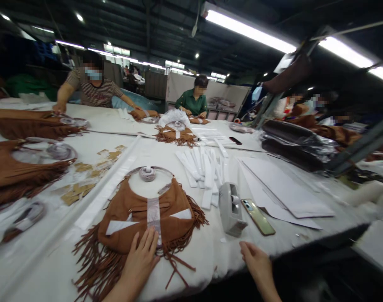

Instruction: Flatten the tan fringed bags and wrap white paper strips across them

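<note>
A brown suede handbag [128,205] with long fringe lies flat on the white-covered table. A clear band wraps its middle, white paper strips [120,227] show on its front, and its strap is bundled in wrap at the top. My left hand [142,249] rests on the bag's lower middle, fingers stretched out over the band. To the right, my right hand [256,262] is held near the table's front edge, fingers curled and pressed together; whatever they hold, if anything, cannot be made out. Just beyond it stand a grey tape dispenser [231,212] and a phone [258,217].
White strips [200,165] are heaped behind the dispenser, with white sheets [286,186] at right. Gold-coloured tags [81,191] lie left, beside more fringed bags [27,172]. Two co-workers [95,86] handle bags across the table. Dark wrapped bundles [292,140] and a metal post stand right.
</note>
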`<state>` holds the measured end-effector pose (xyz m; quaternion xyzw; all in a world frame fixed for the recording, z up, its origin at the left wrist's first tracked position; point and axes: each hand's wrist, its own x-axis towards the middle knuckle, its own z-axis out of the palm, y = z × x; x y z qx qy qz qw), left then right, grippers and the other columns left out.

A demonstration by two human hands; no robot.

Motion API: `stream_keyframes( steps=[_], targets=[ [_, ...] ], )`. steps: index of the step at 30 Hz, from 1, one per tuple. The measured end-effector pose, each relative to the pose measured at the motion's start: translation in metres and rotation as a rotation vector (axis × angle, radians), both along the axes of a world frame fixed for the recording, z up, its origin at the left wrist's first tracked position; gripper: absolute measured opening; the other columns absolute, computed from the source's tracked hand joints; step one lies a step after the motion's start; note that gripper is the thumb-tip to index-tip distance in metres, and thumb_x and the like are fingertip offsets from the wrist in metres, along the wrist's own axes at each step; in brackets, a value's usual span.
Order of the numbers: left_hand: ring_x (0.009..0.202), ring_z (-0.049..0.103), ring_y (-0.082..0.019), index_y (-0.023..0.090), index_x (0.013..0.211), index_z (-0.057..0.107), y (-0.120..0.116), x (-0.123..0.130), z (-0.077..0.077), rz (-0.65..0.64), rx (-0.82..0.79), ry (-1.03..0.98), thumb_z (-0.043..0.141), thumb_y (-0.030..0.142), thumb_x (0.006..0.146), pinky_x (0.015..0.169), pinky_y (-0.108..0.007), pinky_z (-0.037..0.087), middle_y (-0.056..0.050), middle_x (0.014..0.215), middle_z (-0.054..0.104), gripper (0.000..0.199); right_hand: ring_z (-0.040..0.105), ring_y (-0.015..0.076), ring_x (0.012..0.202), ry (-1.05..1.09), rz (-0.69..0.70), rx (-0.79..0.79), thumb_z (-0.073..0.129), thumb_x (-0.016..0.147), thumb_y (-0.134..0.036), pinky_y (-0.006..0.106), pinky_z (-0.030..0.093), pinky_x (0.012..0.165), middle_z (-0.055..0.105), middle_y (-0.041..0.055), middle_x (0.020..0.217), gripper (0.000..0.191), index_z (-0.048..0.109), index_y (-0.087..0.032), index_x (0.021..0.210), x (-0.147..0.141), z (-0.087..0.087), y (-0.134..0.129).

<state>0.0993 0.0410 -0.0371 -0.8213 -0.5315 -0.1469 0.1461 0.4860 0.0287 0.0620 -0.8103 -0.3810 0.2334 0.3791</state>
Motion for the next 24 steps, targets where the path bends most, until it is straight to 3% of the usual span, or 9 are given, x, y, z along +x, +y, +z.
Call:
stream_keyframes(
  steps=[5, 9, 12, 15, 17, 21, 24],
  targets=[
    [0.133, 0.041, -0.025, 0.019, 0.137, 0.047, 0.005, 0.002, 0.018, 0.037, -0.100, 0.023, 0.050, 0.039, 0.089, 0.106, -0.050, 0.035, -0.010, 0.146, 0.043, 0.053, 0.064, 0.0216, 0.068, -0.272, 0.595, 0.069, 0.052, 0.076, -0.057, 0.030, 0.049, 0.066, 0.072, 0.0041, 0.072, 0.039, 0.069, -0.022, 0.074, -0.074, 0.055, 0.043],
    [0.135, 0.037, -0.032, 0.022, 0.138, 0.046, 0.006, 0.001, 0.023, 0.065, -0.130, -0.033, 0.055, 0.053, 0.084, 0.106, -0.052, 0.037, -0.008, 0.147, 0.042, 0.063, 0.061, 0.0166, 0.072, -0.225, 1.101, 0.078, 0.048, 0.086, -0.046, 0.026, 0.046, 0.067, 0.070, 0.0024, 0.076, 0.033, 0.068, -0.020, 0.078, -0.149, 0.095, 0.081],
    [0.135, 0.035, -0.037, 0.025, 0.138, 0.046, 0.004, 0.000, 0.024, 0.085, -0.127, -0.072, 0.060, 0.055, 0.081, 0.106, -0.054, 0.035, -0.007, 0.148, 0.041, 0.066, 0.058, 0.0145, 0.070, -0.190, 1.440, -0.007, 0.051, 0.087, -0.040, 0.024, 0.044, 0.068, 0.068, 0.0022, 0.074, 0.030, 0.070, -0.019, 0.079, -0.192, 0.109, 0.107],
    [0.135, 0.035, -0.038, 0.026, 0.138, 0.046, 0.004, 0.001, 0.023, 0.116, -0.133, -0.096, 0.065, 0.053, 0.079, 0.106, -0.055, 0.035, -0.012, 0.148, 0.040, 0.067, 0.059, 0.0147, 0.071, -0.244, 1.746, -0.113, 0.052, 0.086, -0.035, 0.024, 0.043, 0.070, 0.070, 0.0028, 0.076, 0.027, 0.073, -0.019, 0.082, -0.223, 0.110, 0.133],
    [0.136, 0.034, -0.038, 0.026, 0.139, 0.044, 0.005, 0.001, 0.022, 0.122, -0.136, -0.114, 0.067, 0.053, 0.077, 0.106, -0.056, 0.034, -0.014, 0.149, 0.037, 0.071, 0.060, 0.0155, 0.073, -0.400, 1.882, -0.155, 0.054, 0.083, -0.029, 0.024, 0.042, 0.071, 0.072, 0.0027, 0.079, 0.022, 0.074, -0.020, 0.085, -0.240, 0.104, 0.148],
    [0.136, 0.034, -0.039, 0.025, 0.138, 0.045, 0.005, 0.002, 0.022, 0.127, -0.133, -0.147, 0.065, 0.058, 0.077, 0.105, -0.056, 0.035, -0.018, 0.149, 0.036, 0.073, 0.062, 0.0184, 0.077, -0.828, 1.899, -0.178, 0.060, 0.075, -0.017, 0.030, 0.041, 0.081, 0.074, 0.0027, 0.078, 0.015, 0.074, -0.022, 0.077, -0.272, 0.083, 0.167],
    [0.136, 0.033, -0.039, 0.024, 0.136, 0.047, 0.006, 0.003, 0.022, 0.135, -0.135, -0.166, 0.064, 0.059, 0.078, 0.106, -0.054, 0.036, -0.018, 0.149, 0.036, 0.071, 0.062, 0.0210, 0.078, -0.912, 1.854, -0.176, 0.065, 0.069, -0.012, 0.033, 0.041, 0.084, 0.074, 0.0063, 0.075, 0.010, 0.071, -0.019, 0.066, -0.290, 0.063, 0.173]
  ],
)
